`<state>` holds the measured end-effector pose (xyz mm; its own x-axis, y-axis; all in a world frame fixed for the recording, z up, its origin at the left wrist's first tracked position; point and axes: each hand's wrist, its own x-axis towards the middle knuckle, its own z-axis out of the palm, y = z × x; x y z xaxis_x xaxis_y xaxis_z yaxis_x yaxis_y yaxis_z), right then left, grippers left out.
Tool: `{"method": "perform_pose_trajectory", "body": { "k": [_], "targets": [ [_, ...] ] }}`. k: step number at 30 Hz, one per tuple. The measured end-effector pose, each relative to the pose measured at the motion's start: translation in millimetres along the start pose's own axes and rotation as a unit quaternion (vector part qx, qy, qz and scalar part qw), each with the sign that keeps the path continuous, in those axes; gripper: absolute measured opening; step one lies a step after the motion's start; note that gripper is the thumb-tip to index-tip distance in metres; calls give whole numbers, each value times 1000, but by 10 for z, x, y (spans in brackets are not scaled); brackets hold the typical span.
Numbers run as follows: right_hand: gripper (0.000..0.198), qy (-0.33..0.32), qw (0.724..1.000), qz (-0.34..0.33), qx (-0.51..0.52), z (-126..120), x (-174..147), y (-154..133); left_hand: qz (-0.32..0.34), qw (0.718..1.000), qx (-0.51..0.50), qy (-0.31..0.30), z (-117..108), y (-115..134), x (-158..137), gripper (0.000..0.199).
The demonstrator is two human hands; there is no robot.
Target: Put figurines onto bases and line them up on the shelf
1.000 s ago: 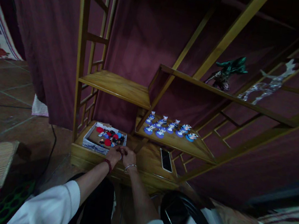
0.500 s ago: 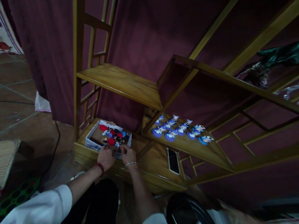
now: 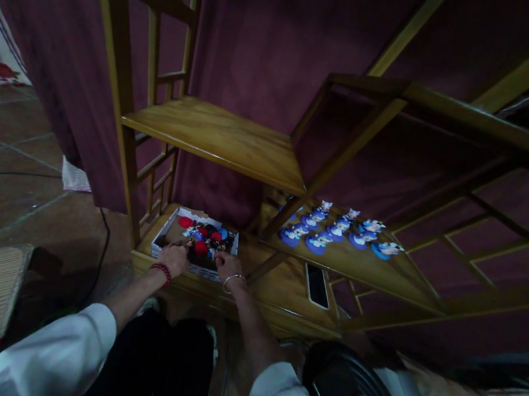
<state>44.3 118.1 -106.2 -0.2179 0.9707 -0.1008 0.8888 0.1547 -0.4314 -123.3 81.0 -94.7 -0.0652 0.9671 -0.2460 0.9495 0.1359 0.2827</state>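
A shallow white cardboard box (image 3: 162, 251) stands on the low wooden shelf, holding a jumble of small toy figurines (image 3: 207, 237) with red, blue and dark bases. My left hand (image 3: 173, 259), with a red bead bracelet, is over the box's front left part. Its fingers are curled and closed beside a dark figurine; what they hold is too small to make out. At the front right corner is my right hand (image 3: 229, 266), wearing a silvery bangle. Its thumb and fingers are pinched together over the figurines, and their tips are too dim to show what is between them.
Several figurines on purple and blue bases (image 3: 335, 230) stand in rows on the raised shelf to the right. Below it lies a phone (image 3: 317, 286). An upper wooden shelf (image 3: 218, 136) overhangs the box. A black round bin (image 3: 365, 384) stands near my right arm.
My hands, close together at the box's front edge before, are now apart: the left has moved left over the box. The view has shifted slightly, sliding the right-hand figurines rightward.
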Motion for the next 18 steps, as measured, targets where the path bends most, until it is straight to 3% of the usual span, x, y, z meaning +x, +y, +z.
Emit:
{"method": "perform_pose_trajectory", "body": {
  "k": [3,7,18],
  "targets": [
    [27,-25,1000,7,-9,31,72,22,-28,998,-12,-57,-53,-13,92,33],
    [27,-41,999,0,-28,83,169,57,-31,996,-13,-86,-63,-10,186,31],
    [33,-39,999,14,-33,217,251,28,-13,993,6,-119,20,-3,316,32]
  ]
}}
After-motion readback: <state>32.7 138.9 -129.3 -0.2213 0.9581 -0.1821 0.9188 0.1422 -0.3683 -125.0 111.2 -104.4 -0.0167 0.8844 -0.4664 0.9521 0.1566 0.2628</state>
